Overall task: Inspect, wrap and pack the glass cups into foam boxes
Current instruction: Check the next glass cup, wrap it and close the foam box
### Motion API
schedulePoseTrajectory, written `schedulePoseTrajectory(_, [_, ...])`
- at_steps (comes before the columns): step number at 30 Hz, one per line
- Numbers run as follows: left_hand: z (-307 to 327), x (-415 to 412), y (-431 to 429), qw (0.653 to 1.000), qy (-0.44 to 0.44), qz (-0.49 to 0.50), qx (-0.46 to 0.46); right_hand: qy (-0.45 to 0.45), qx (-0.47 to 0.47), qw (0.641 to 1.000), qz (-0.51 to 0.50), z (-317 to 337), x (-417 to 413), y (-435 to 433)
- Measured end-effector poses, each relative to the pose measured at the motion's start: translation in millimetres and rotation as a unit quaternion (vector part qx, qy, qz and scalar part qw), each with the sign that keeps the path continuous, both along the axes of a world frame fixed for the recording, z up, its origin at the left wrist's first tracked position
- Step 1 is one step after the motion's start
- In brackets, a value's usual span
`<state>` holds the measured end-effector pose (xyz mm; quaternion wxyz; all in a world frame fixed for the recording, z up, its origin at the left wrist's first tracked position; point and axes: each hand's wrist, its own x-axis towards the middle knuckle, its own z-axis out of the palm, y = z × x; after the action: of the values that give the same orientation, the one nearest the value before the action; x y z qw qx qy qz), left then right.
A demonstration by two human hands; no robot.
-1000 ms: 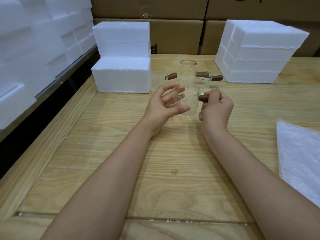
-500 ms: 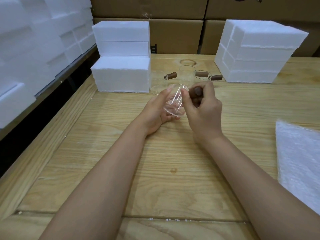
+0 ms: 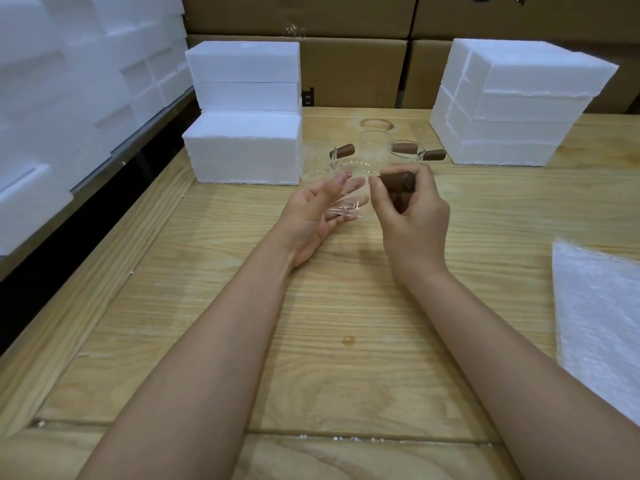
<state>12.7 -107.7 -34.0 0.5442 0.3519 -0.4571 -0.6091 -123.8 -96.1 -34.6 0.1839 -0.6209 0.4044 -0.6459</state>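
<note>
While the right hand [image 3: 412, 213] kept its grip clamped on the brown wooden handle [image 3: 396, 181] of a glass cup [image 3: 349, 202], thumb and curled fingers closed round the wood, the left hand [image 3: 311, 220] lay palm up just beside it. The left hand's grip was apart, with straight fingers [image 3: 337, 180] touching the clear body of the cup. The cup was tilted on its side between the two hands, over the table [image 3: 311, 341], somewhat beyond its middle towards the far edge. Whether the glass touched the wood could not be told.

Behind the hands, near the far edge, other cups [image 3: 375, 147] stood upright in a close cluster, brown handles sticking out to either side. The cluster sat between two stacks of white foam boxes: the left stack [image 3: 246, 147] towards the far left corner and the right stack [image 3: 512, 105] towards the far right corner. A white wrapping sheet [image 3: 602, 323] lay flat at the right edge. Cardboard cartons [image 3: 353, 71] rose beyond the far edge, and more foam pieces [image 3: 69, 81] were piled beyond the left edge.
</note>
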Motion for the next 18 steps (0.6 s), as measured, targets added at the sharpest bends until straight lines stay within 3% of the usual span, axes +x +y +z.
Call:
schedulePoseTrajectory(4, [0,2,1,0.999,0.025,0.005,-0.032,-0.035,0.015,0.999,0.005,0,2,0])
schedulePoseTrajectory(10, [0,3,1,0.998,0.046,0.0,-0.031,-0.113,0.109,0.987,0.046,6,5,1])
schedulePoseTrajectory(18, [-2,8,-4,0.997,0.078,-0.007,0.014,-0.143,0.108,0.953,0.243,13,11,11])
